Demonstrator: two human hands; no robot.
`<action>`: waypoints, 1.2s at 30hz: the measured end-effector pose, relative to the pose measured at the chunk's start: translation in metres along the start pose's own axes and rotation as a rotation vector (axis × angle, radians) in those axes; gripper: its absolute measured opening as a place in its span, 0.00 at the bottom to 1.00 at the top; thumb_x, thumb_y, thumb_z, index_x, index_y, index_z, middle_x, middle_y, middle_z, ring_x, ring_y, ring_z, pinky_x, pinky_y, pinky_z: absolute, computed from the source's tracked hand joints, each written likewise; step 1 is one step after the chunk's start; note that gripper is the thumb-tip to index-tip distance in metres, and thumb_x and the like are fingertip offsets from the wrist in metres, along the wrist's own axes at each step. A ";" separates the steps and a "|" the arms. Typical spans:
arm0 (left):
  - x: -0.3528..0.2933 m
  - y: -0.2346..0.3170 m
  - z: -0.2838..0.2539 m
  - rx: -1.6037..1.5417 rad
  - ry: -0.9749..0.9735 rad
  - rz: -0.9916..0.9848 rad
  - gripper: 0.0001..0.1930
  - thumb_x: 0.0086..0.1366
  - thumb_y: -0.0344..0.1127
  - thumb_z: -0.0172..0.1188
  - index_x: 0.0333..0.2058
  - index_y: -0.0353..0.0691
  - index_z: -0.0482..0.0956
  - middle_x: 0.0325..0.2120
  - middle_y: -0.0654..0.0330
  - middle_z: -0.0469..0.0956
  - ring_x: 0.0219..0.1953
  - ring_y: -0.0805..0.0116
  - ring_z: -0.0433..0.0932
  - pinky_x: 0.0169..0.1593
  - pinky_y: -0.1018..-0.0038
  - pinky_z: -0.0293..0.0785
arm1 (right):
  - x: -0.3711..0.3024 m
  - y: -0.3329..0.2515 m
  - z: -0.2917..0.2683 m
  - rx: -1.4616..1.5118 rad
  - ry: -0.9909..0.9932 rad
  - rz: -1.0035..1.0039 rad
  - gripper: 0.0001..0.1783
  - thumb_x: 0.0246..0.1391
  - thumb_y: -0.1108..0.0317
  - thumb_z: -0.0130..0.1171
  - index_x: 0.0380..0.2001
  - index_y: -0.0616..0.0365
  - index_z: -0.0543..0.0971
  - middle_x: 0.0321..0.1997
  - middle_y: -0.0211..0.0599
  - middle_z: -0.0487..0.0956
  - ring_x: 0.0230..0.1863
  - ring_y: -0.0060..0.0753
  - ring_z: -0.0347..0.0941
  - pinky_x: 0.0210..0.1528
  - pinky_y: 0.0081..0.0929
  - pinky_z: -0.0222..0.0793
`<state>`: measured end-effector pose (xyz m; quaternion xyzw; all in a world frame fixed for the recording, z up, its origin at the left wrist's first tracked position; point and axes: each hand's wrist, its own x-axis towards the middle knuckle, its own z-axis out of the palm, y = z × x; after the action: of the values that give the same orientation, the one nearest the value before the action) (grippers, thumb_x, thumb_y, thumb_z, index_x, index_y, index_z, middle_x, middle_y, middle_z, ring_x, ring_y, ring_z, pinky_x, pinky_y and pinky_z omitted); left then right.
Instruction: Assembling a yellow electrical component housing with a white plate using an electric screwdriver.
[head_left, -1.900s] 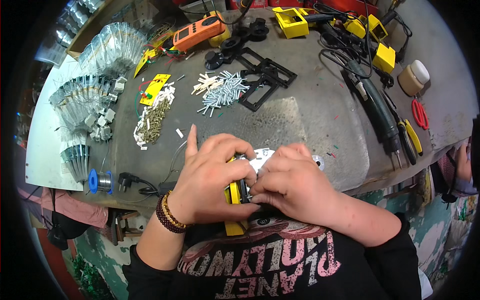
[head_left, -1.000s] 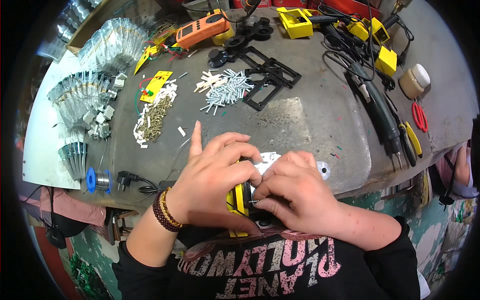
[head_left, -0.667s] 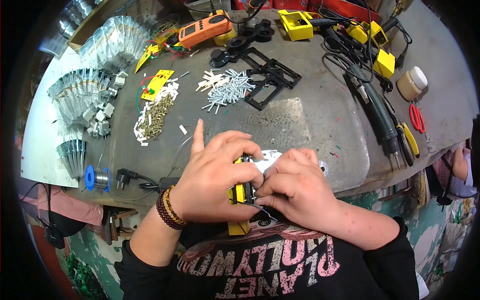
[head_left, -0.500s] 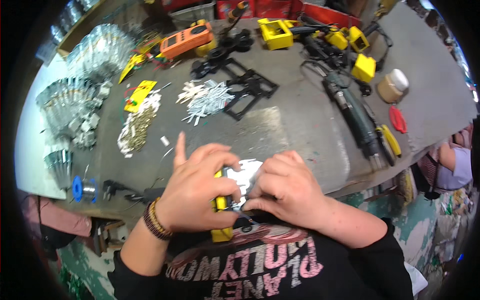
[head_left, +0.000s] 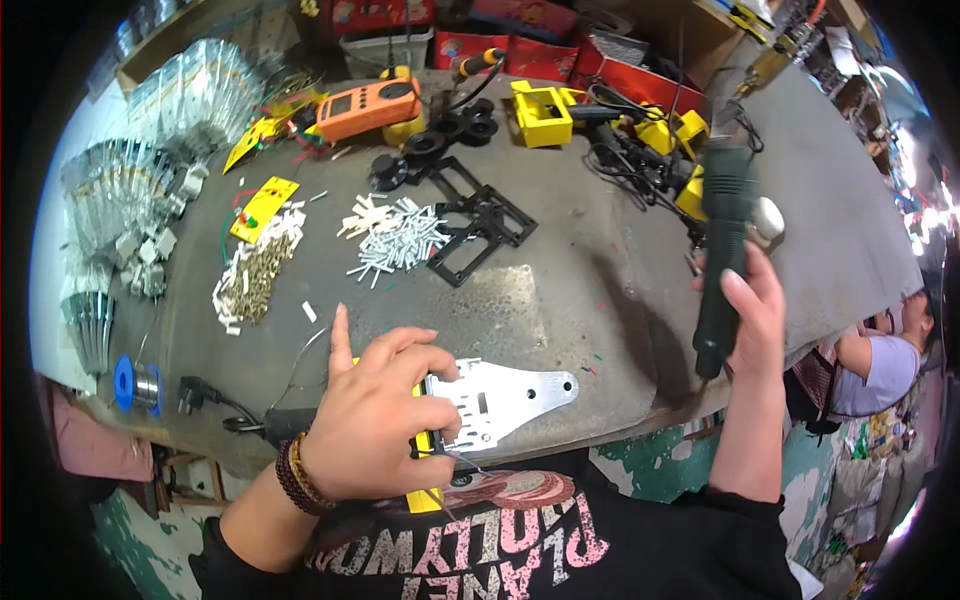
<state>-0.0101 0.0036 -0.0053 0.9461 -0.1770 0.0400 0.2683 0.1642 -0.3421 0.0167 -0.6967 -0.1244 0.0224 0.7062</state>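
The yellow housing (head_left: 422, 442) is found at the near edge of the worktop (head_left: 840, 190), adjoined by a silver metal plate (head_left: 525, 392). The housing is gripped by the left hand (head_left: 385, 420), thumb and fingers curled around it, one finger extended clear. A dark green power tool (head_left: 724, 220), blurred, is grasped by the right hand (head_left: 757, 310) above the near edge's right part; its lower fingers are partly hidden. The housing is judged light and rigid, the plate stiff and slippery. Holding by the housing's sides is advised; the plate's thin edges are best avoided.
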 end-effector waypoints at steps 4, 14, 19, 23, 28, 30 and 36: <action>0.007 -0.003 -0.001 0.001 -0.064 -0.015 0.10 0.40 0.42 0.73 0.21 0.56 0.78 0.46 0.69 0.75 0.62 0.56 0.68 0.65 0.22 0.32 | -0.033 -0.009 0.035 0.388 -0.211 0.034 0.41 0.39 0.63 0.77 0.55 0.65 0.70 0.45 0.45 0.78 0.42 0.40 0.79 0.50 0.43 0.80; 0.006 -0.002 0.001 -0.009 -0.028 -0.009 0.11 0.37 0.41 0.72 0.21 0.56 0.77 0.44 0.69 0.75 0.62 0.52 0.69 0.65 0.23 0.32 | -0.057 0.028 0.058 0.517 -0.220 -0.040 0.48 0.44 0.63 0.77 0.65 0.62 0.64 0.63 0.51 0.67 0.57 0.47 0.76 0.60 0.50 0.76; 0.006 0.000 -0.002 0.008 -0.039 -0.005 0.11 0.39 0.41 0.71 0.22 0.56 0.77 0.46 0.67 0.75 0.61 0.55 0.69 0.63 0.19 0.37 | -0.066 0.039 0.028 0.841 -0.543 0.260 0.33 0.59 0.50 0.64 0.62 0.50 0.69 0.64 0.44 0.72 0.71 0.50 0.62 0.74 0.65 0.49; 0.008 0.000 -0.003 0.021 -0.037 -0.005 0.11 0.38 0.41 0.71 0.22 0.57 0.77 0.45 0.68 0.75 0.62 0.56 0.69 0.63 0.20 0.38 | -0.082 0.054 0.036 1.092 -0.253 0.168 0.27 0.63 0.49 0.60 0.59 0.50 0.72 0.66 0.36 0.72 0.75 0.45 0.57 0.72 0.75 0.43; 0.006 0.000 -0.001 0.031 -0.036 -0.018 0.12 0.38 0.40 0.72 0.22 0.57 0.77 0.45 0.69 0.75 0.62 0.56 0.69 0.63 0.20 0.38 | -0.083 0.069 0.062 1.211 -0.052 0.326 0.23 0.60 0.55 0.62 0.56 0.50 0.75 0.67 0.38 0.71 0.76 0.52 0.52 0.71 0.82 0.36; 0.007 0.000 -0.002 0.032 -0.027 -0.007 0.12 0.38 0.40 0.72 0.22 0.56 0.77 0.45 0.69 0.75 0.62 0.56 0.70 0.63 0.20 0.38 | -0.085 0.070 0.065 1.180 -0.092 0.312 0.23 0.60 0.55 0.62 0.56 0.50 0.76 0.68 0.37 0.71 0.76 0.53 0.51 0.71 0.81 0.37; 0.005 -0.001 0.000 0.008 -0.030 -0.019 0.13 0.35 0.39 0.73 0.22 0.56 0.79 0.45 0.67 0.76 0.62 0.50 0.69 0.66 0.26 0.31 | -0.088 0.071 0.072 1.240 -0.040 0.327 0.22 0.61 0.56 0.61 0.55 0.50 0.76 0.68 0.37 0.70 0.76 0.53 0.51 0.71 0.81 0.38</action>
<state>-0.0045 0.0031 -0.0049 0.9493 -0.1720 0.0240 0.2622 0.0740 -0.2882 -0.0663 -0.1684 0.0063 0.2108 0.9629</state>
